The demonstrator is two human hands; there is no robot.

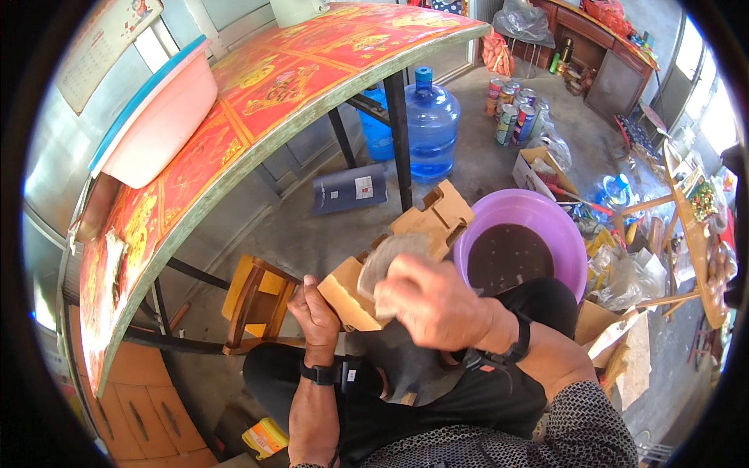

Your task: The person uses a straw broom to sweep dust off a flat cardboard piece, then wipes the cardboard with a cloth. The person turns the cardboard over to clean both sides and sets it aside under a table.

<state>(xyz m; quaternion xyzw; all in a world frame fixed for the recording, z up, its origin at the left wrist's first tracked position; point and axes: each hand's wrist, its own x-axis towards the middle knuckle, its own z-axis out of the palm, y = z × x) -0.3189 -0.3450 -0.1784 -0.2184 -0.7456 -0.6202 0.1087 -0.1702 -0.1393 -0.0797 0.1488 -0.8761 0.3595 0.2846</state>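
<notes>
My left hand (316,316) grips the near end of a tan, notched box (351,286) that looks like cardboard, held tilted above my lap. Its far end (439,213) has cut-outs and reaches toward the purple plastic basin's left rim. In my right hand (439,304) is a grey flat piece (391,263), perhaps a cloth, lying over the middle of the box; motion blur hides its exact kind. Just beyond my right knee stands the purple basin (570,234), with dark murky liquid (509,257) in it.
A table with a red patterned cover (281,88) curves along the left, bearing a pink basin (169,128). Beneath and beyond it are a blue water jug (432,128) and a wooden stool (257,304). Several cans (515,111) and an open carton (544,169) stand on the floor.
</notes>
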